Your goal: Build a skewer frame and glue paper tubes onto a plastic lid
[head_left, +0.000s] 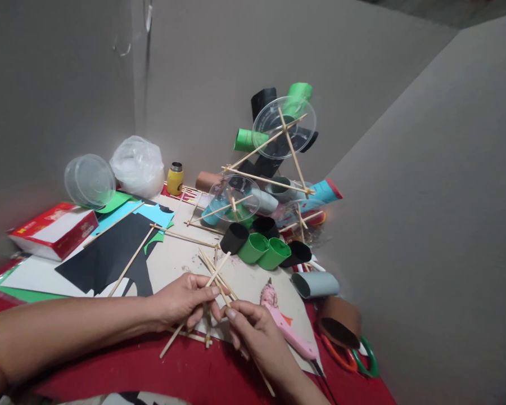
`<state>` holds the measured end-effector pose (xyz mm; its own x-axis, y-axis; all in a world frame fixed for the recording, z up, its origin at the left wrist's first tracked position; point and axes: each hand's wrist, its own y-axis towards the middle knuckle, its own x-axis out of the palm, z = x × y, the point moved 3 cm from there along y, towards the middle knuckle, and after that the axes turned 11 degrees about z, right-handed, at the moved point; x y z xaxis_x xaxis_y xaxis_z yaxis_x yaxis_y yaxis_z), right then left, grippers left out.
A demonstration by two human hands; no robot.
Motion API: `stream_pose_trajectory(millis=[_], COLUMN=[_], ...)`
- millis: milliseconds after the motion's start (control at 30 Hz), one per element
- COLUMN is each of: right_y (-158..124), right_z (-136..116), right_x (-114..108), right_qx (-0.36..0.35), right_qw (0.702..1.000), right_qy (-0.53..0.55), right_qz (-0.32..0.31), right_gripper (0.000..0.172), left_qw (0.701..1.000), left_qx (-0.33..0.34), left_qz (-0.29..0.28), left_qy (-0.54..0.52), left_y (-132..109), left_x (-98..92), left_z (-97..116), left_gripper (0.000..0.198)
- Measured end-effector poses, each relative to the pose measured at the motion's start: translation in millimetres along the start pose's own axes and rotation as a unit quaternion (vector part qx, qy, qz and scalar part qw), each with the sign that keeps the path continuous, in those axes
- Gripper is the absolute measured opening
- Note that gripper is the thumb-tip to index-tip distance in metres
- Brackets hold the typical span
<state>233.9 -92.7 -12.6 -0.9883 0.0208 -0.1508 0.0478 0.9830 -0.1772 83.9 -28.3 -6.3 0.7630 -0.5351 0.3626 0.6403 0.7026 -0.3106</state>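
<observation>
My left hand (183, 298) pinches a thin wooden stick (171, 342) that runs up and to the right between its fingers. My right hand (257, 329) grips a second wooden stick, its lower end poking out under the palm. The sticks cross close together where the fingertips of both hands nearly meet. Below and behind them, more sticks joined at a corner (208, 341) lie at the board's front edge. Just right of my right hand rests a pink hot glue gun (293, 337). The exact crossing point is partly hidden by fingers.
Green paper tubes (253, 248) and black ones stand behind my hands. Beyond rises a stick frame with a clear plastic lid (263, 132). Cut black paper (109, 253) and a red box (53, 230) lie left. Scissors (369, 360) sit right, beneath a brown tube (341, 320).
</observation>
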Motion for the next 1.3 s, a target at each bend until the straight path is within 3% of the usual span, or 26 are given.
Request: stream_pose_trajectory(millis=[200, 333, 500, 867, 1300], right_y=[3.9, 6.1, 4.2, 1.9, 9.0], right_z=[0.1, -1.4, -2.8, -7.6, -3.2], right_x=[-8.9, -20.6, -24.9, -23.5, -26.7], right_qx=[0.002, -0.003, 0.012, -0.026, -0.028], right_qw=[1.0, 0.999, 0.999, 0.998, 0.997], right_qy=[0.005, 0.017, -0.001, -0.015, 0.018], right_qz=[0.009, 0.038, 0.053, 0.061, 0.064], right_gripper=[0.05, 0.056, 0.058, 0.053, 0.054], left_qw=[0.995, 0.987, 0.987, 0.989, 0.993], left_qx=[0.049, 0.093, 0.106, 0.105, 0.058], left_qz=[0.091, 0.122, 0.11, 0.1, 0.097], left_qy=[0.014, 0.038, 0.054, 0.038, 0.025], left_y=[-0.4, -0.8, -0.5, 0.8, 4.8], left_x=[-5.4, -10.1, -12.7, -10.2, -12.3], left_z=[17.9, 32.7, 36.1, 34.2, 30.8], left_gripper=[0.038, 0.038, 0.039, 0.049, 0.05])
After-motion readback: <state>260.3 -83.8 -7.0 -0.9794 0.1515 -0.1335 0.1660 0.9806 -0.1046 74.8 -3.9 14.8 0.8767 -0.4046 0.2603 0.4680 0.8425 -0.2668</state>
